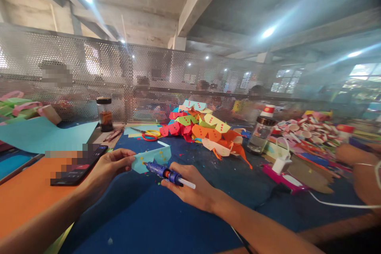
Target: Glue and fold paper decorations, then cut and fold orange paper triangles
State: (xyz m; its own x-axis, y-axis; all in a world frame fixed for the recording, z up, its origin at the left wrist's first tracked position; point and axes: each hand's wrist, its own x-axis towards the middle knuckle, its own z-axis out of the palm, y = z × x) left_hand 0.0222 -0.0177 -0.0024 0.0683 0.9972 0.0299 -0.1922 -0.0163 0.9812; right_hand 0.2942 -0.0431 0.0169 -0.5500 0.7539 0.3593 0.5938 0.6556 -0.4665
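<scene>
My left hand (114, 164) pinches the left end of a light blue paper cutout (157, 153) with small yellow marks on it. A blue glue gun (163, 171) is gripped in my right hand (190, 184), a clear glue stick poking out of its back end. The gun's nozzle is at the lower left part of the cutout; whether it touches the paper I cannot tell. Behind the cutout lies a pair of scissors (150, 134) with yellow and red handles. A heap of colourful folded paper pieces (205, 127) with red dots sits beyond my right hand.
A phone (80, 166) lies on orange paper (32, 206) at left. Two lidded jars, one with brown contents (106, 117) and one clear (258, 137), stand farther back. A pink power strip (284, 180) with a white cable, a pile of paper loops (309, 127) and another person's arm (364, 166) are at right.
</scene>
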